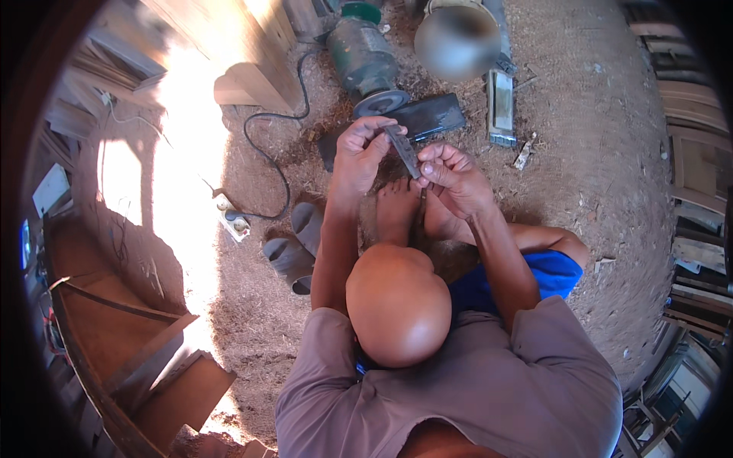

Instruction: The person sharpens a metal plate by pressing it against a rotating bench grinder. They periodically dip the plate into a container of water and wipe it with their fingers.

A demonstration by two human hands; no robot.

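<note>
Left hand (357,156) pinches the upper end of a narrow dark metal strip (403,150); right hand (450,177) is closed around its lower end. Strip is held in the air above the person's bare foot (397,208), tilted. Just beyond the hands, on the sawdust floor (595,130): green motor (360,53) with grinding disc (379,101), black cable (271,156) running to a white power strip (231,217). Grey sandals (294,248) lie beside the left forearm.

Sawdust floor (595,114), sunlit patch (183,153), stacked planks (695,153).
</note>
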